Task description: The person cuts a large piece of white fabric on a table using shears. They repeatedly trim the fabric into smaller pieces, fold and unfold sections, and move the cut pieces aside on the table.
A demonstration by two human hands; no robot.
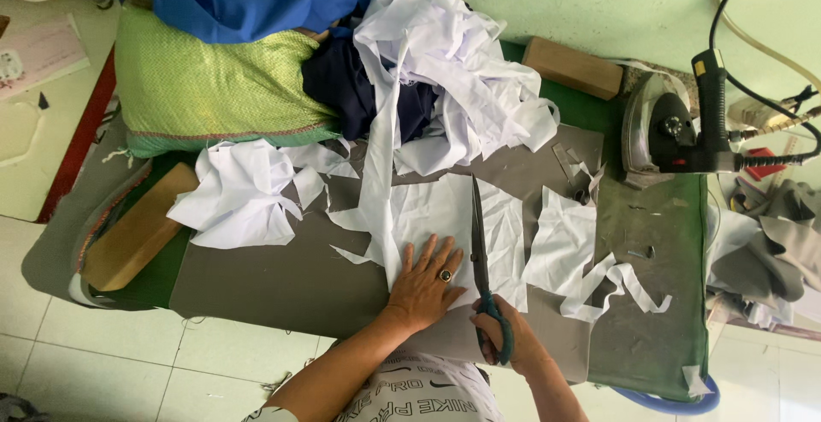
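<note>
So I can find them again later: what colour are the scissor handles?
Teal green, gripped in the right hand; the scissors show best in the head view.

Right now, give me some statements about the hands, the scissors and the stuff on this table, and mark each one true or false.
1. The right hand holds the scissors. True.
2. The left hand lies flat on the white fabric. True.
3. The scissors have red handles. False: the handles are teal.
4. The iron stands at the table's left end. False: it is at the right end.
5. A ring sits on the left hand. True.
6. The bag at the back is orange. False: it is green.
</note>
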